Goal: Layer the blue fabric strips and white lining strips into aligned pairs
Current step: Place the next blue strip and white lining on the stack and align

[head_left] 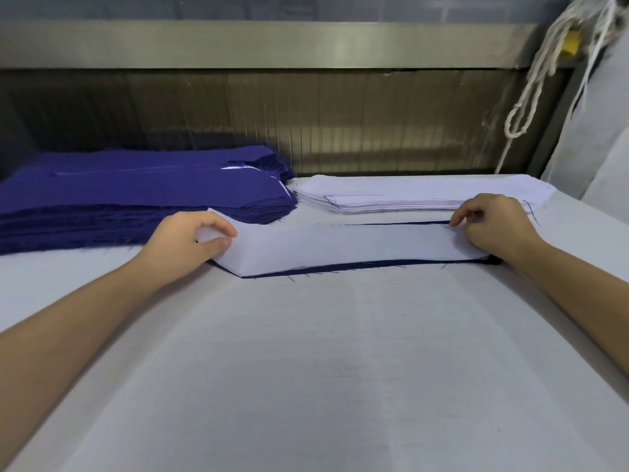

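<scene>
A white lining strip [340, 245] lies across the middle of the table on top of a blue fabric strip [340, 267], whose dark edge shows along the near and far sides. My left hand [185, 241] pinches the white strip's left end between thumb and fingers. At the strip's right end my right hand [490, 224] rests with curled fingers and pinches the far edge. A tall pile of blue strips [136, 195] sits at the back left. A lower pile of white lining strips [418, 194] lies at the back right.
The white-covered table [306, 369] stretches toward me. A metal-framed panel [272, 46] rises behind the piles. White cords [531, 90] hang at the upper right beside a grey padded surface [599, 148].
</scene>
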A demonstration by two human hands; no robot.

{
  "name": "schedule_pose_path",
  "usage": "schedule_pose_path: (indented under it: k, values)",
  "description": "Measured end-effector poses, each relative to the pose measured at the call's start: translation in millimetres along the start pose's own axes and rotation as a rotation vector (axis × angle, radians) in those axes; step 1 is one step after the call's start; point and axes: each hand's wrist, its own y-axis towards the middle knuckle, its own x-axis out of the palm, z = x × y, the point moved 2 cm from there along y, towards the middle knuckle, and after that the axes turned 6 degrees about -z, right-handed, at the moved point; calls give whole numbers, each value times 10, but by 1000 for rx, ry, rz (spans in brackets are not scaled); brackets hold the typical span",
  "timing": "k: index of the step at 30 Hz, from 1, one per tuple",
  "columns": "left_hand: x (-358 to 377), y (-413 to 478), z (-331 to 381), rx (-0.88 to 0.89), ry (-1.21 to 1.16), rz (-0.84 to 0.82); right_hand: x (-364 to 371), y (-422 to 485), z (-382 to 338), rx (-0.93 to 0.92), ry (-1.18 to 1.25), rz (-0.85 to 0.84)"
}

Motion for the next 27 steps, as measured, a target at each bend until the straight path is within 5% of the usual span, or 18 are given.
schedule_pose_path:
  k: [27]
  values:
    - [35, 10, -16, 22, 127, -60, 15, 29, 34, 53, -46, -46]
